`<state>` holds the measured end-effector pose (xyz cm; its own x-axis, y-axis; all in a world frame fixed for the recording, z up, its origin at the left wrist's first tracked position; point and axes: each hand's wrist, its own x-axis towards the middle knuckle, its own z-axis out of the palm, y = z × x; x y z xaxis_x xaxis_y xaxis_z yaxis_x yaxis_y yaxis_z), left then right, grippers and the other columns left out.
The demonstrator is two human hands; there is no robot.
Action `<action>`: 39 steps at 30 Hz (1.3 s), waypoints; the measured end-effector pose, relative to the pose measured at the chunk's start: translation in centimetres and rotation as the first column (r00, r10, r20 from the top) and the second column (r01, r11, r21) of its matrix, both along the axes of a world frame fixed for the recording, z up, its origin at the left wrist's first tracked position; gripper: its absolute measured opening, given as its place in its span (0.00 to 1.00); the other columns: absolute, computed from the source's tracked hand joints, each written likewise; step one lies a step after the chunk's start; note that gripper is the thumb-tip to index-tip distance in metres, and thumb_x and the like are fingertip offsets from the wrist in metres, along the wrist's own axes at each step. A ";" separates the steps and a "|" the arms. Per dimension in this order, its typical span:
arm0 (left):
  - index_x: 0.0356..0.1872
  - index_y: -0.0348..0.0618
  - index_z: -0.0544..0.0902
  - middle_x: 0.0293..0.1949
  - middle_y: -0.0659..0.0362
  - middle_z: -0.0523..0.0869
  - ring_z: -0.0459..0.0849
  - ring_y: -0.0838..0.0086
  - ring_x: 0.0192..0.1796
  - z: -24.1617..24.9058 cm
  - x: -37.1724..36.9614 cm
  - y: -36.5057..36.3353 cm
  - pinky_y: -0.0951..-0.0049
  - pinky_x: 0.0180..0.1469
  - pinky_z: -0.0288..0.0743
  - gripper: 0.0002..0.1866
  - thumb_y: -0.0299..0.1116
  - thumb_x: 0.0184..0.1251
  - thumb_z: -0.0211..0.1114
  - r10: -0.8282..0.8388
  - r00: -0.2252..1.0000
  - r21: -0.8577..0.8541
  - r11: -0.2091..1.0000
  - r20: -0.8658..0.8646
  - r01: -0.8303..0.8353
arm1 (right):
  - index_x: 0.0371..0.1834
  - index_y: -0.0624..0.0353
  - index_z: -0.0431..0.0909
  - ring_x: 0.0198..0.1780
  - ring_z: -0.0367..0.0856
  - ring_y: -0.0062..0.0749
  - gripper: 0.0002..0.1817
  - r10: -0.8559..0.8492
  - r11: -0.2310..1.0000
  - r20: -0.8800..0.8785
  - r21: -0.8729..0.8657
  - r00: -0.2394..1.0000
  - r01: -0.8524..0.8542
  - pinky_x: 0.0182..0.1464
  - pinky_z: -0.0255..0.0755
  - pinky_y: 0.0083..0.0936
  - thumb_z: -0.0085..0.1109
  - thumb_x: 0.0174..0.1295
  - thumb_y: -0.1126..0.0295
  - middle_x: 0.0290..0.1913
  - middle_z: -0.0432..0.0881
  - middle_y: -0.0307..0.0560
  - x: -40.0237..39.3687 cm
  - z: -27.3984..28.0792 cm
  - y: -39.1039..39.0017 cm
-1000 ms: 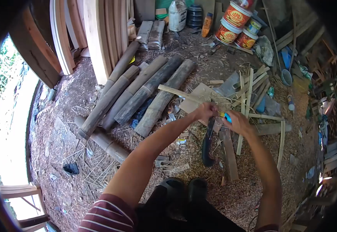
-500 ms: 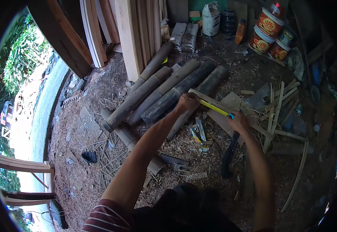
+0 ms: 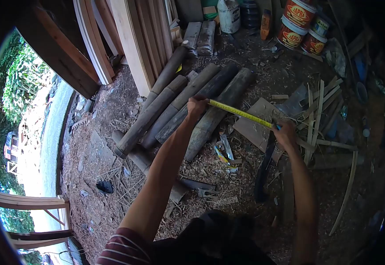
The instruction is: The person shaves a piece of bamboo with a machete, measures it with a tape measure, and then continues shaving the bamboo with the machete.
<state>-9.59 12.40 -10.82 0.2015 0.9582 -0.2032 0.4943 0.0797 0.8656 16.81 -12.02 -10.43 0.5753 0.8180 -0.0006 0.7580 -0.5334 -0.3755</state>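
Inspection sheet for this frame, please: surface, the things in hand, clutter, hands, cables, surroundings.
Surface: dirt floor covered in shavings and wood chips.
Things in hand: yellow tape measure stretched between both hands above the bamboo poles, which lie side by side on the floor.
Clutter: split bamboo strips, flat board, a dark curved tool, paint buckets, a white jug.
Hands: left hand pinches the tape's end; right hand holds the tape's case end.
Cables: nothing seen.
Surroundings: planks leaning upright; greenery outside to the left.
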 end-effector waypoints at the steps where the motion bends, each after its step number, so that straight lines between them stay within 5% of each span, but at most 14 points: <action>1: 0.37 0.45 0.86 0.29 0.59 0.85 0.81 0.76 0.30 0.2 0.1 -0.2 0.74 0.32 0.73 0.12 0.36 0.52 0.69 0.006 1.000 0.036 0.999 -0.031 -0.005 | 0.34 0.64 0.81 0.45 0.78 0.52 0.19 0.034 0.999 0.027 0.014 0.999 -0.034 0.47 0.69 0.45 0.60 0.54 0.55 0.40 0.78 0.60 0.1 -0.1 -0.1; 11: 0.36 0.43 0.87 0.33 0.57 0.87 0.84 0.72 0.35 -0.8 0.3 0.1 0.71 0.41 0.76 0.13 0.36 0.49 0.71 0.040 0.998 0.032 0.999 -0.046 -0.038 | 0.36 0.64 0.81 0.41 0.79 0.51 0.21 0.012 0.994 0.041 -0.110 0.999 -0.008 0.44 0.73 0.42 0.57 0.56 0.53 0.39 0.80 0.59 -0.2 -0.5 0.4; 16: 0.34 0.38 0.85 0.26 0.57 0.84 0.81 0.78 0.26 -3.0 0.6 1.1 0.76 0.26 0.73 0.11 0.33 0.52 0.70 0.019 0.998 -0.039 0.999 0.061 -0.016 | 0.39 0.62 0.81 0.44 0.80 0.50 0.21 0.019 0.988 0.065 -0.151 0.998 -0.009 0.46 0.73 0.40 0.56 0.56 0.53 0.42 0.80 0.57 -0.4 0.1 0.4; 26: 0.30 0.38 0.84 0.23 0.58 0.83 0.80 0.79 0.23 -5.4 0.3 1.9 0.77 0.26 0.72 0.09 0.33 0.52 0.70 -0.029 0.971 -0.082 0.995 0.237 0.049 | 0.39 0.61 0.81 0.42 0.81 0.49 0.21 0.009 0.990 0.115 -0.139 0.993 0.007 0.46 0.75 0.39 0.57 0.55 0.53 0.40 0.81 0.56 -0.6 0.1 0.2; 30: 0.32 0.38 0.84 0.24 0.58 0.84 0.80 0.77 0.26 -5.9 0.9 1.7 0.73 0.31 0.73 0.11 0.35 0.52 0.70 0.002 0.992 0.001 1.000 0.127 -0.002 | 0.39 0.60 0.82 0.43 0.81 0.48 0.19 -0.035 0.983 0.082 -0.174 0.996 0.049 0.46 0.75 0.39 0.58 0.54 0.55 0.40 0.81 0.55 -1.0 1.0 0.2; 32: 0.34 0.40 0.84 0.25 0.57 0.84 0.80 0.75 0.28 -6.1 1.2 1.7 0.72 0.34 0.73 0.12 0.37 0.52 0.70 0.051 0.991 0.022 0.998 0.125 -0.054 | 0.31 0.59 0.81 0.39 0.81 0.47 0.16 -0.055 0.992 0.016 -0.115 0.998 0.056 0.44 0.72 0.41 0.57 0.54 0.56 0.36 0.81 0.53 -0.9 0.5 0.0; 36: 0.35 0.40 0.84 0.27 0.59 0.85 0.80 0.76 0.30 -8.7 0.7 3.5 0.72 0.35 0.73 0.13 0.38 0.53 0.70 0.005 1.000 0.122 0.992 -0.013 -0.003 | 0.33 0.61 0.81 0.41 0.80 0.45 0.17 -0.031 1.000 -0.003 -0.003 1.000 0.031 0.44 0.73 0.41 0.57 0.54 0.56 0.36 0.81 0.54 -1.0 0.2 -0.7; 39: 0.35 0.39 0.84 0.27 0.60 0.84 0.79 0.77 0.30 -7.5 0.4 2.7 0.73 0.35 0.72 0.12 0.37 0.55 0.69 -0.042 0.992 0.055 0.998 0.115 0.036 | 0.35 0.60 0.81 0.41 0.80 0.43 0.17 -0.038 0.996 0.146 0.086 0.989 0.025 0.44 0.74 0.40 0.58 0.54 0.56 0.36 0.80 0.54 -0.2 -1.0 -2.3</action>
